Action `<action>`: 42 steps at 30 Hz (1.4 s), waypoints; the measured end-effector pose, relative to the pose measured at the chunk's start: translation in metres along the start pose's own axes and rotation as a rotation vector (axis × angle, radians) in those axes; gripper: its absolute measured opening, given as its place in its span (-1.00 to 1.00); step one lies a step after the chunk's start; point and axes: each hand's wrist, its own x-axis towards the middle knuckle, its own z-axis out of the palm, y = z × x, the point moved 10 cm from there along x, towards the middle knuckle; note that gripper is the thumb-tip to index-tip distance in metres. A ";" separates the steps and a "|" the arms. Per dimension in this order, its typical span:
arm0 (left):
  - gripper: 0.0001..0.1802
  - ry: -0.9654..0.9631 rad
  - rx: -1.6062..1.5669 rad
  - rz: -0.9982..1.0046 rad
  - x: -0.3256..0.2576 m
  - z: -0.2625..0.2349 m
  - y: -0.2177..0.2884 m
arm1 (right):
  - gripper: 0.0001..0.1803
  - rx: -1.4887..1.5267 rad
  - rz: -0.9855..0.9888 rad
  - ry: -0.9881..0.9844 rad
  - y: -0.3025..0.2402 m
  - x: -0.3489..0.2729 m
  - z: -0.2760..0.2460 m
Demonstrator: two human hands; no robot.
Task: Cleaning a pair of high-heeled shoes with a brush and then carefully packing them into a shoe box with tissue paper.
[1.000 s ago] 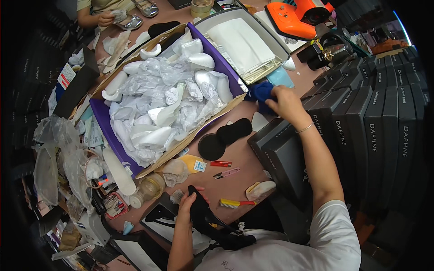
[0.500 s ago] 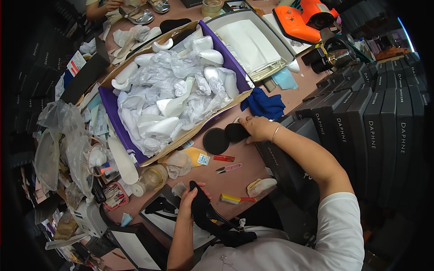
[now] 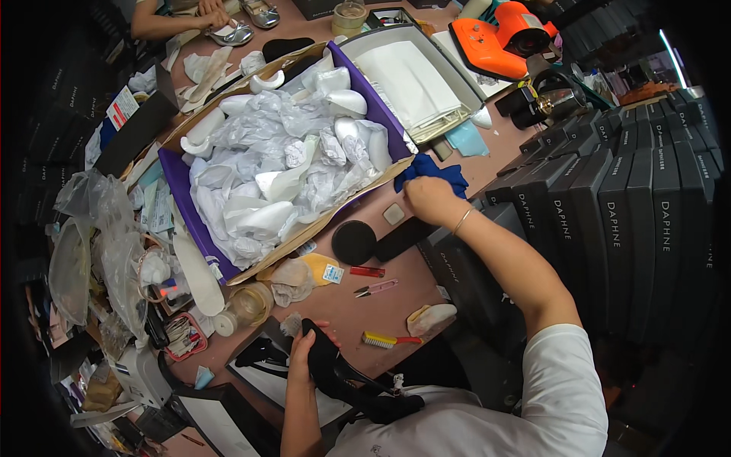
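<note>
My left hand [image 3: 303, 356] is wrapped round a black high-heeled shoe [image 3: 327, 365], which lies tilted across my lap with a small shiny ornament near its far end. My right hand [image 3: 430, 199] rests against a crumpled blue cloth [image 3: 449, 177], its fingers curled at the cloth's near edge and their tips hidden. Just below that hand sit a small beige square block [image 3: 394, 214], a dark oblong piece [image 3: 400, 239] and a black round disc [image 3: 354, 242].
A purple-sided box [image 3: 179, 194] full of white paper and shoe inserts takes up the middle. Pink snips [image 3: 377, 289], a yellow-and-red brush [image 3: 390, 340] and a red item [image 3: 367, 271] lie nearer me. Dark shoeboxes [image 3: 617, 206] line the right. Another person's hands [image 3: 215, 14] touch silver shoes.
My right hand has left the dark piece beside the disc and moved up to the blue cloth, uncovering the beige block. My left hand still holds the shoe.
</note>
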 end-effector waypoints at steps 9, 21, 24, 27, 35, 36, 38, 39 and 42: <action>-0.31 0.028 0.012 -0.072 0.011 -0.004 -0.024 | -0.70 0.003 0.479 0.104 0.208 0.057 0.054; -0.51 -0.115 0.065 0.076 -0.016 -0.001 -0.003 | -0.78 0.424 0.165 0.289 0.043 -0.045 -0.094; -0.46 -0.097 0.010 0.155 -0.029 -0.004 0.031 | -0.82 0.993 0.086 0.222 -0.050 -0.125 -0.086; -0.44 -0.198 0.021 0.162 -0.061 0.004 0.050 | -0.84 1.233 0.037 0.194 -0.140 -0.195 -0.048; -0.32 -0.246 0.083 0.167 -0.145 -0.033 0.013 | -0.75 1.248 -0.042 0.192 -0.276 -0.296 0.024; -0.33 -0.243 0.133 0.181 -0.151 -0.032 0.014 | -0.75 1.140 -0.144 0.223 -0.293 -0.301 0.006; -0.34 -0.238 0.224 0.222 -0.165 -0.032 0.018 | -0.77 0.925 -0.398 0.390 -0.334 -0.312 -0.043; -0.38 -0.248 0.249 0.271 -0.168 -0.035 0.019 | -0.78 0.809 -0.518 0.477 -0.355 -0.319 -0.061; -0.38 -0.146 0.246 0.295 -0.193 -0.039 0.021 | -0.77 0.386 -0.866 0.577 -0.412 -0.340 -0.072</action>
